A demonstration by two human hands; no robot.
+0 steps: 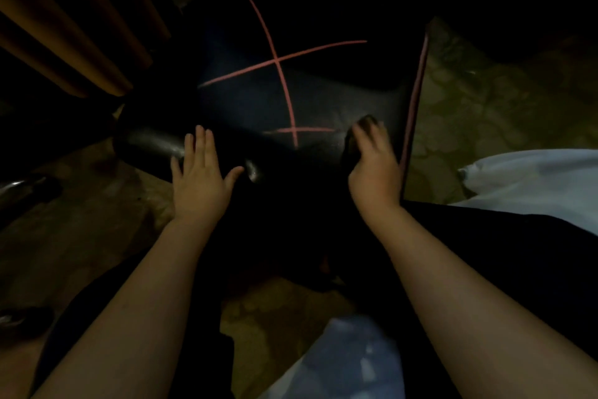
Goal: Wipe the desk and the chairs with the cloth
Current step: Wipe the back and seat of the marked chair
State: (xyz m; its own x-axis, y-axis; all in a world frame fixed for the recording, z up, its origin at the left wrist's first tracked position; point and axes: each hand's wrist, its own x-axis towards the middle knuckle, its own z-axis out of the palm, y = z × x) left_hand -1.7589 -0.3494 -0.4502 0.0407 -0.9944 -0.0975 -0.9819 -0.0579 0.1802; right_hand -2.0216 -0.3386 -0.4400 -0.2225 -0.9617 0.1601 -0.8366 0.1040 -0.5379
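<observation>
The right hand (pixel 375 169) grips a dark, bunched cloth (pixel 352 148) against the black, glossy chair (pixel 323 98) with red seams, while the left hand (pixel 200 178) rests flat, fingers spread.

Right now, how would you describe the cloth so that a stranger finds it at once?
Start at the black chair crossed by thin pink lines. Near its right edge, trimmed in pink, the right hand grips the cloth. It is the one dark crumpled thing on the smooth surface; the left hand holds nothing.
</observation>
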